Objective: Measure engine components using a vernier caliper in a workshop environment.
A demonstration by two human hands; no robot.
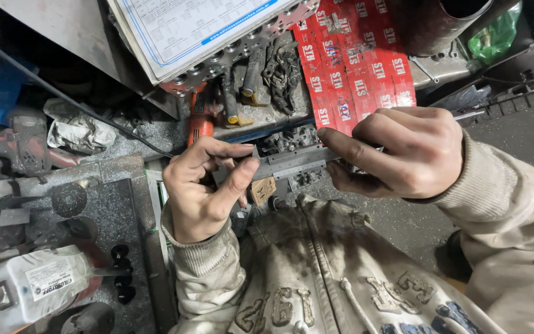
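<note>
I hold a grey metal caliper [293, 162] level between both hands, above a cluttered workbench. My left hand [202, 188] pinches its left end, thumb on the underside and fingers curled over the top. My right hand [397, 153] grips its right end, the fingers wrapped over it and hiding that part of the tool. Only the middle bar of the caliper shows. Both sleeves are dirty beige knit, and the front of my zipped jacket [316, 266] fills the lower middle.
A red printed cardboard box [356, 59] lies behind the hands, next to greasy chain and metal parts [279, 68]. A white printed sheet [193, 28] rests at top. An orange-handled tool [201, 120], an angle grinder [32, 284] at lower left, a black cable and a dark pipe [446, 21] crowd the bench.
</note>
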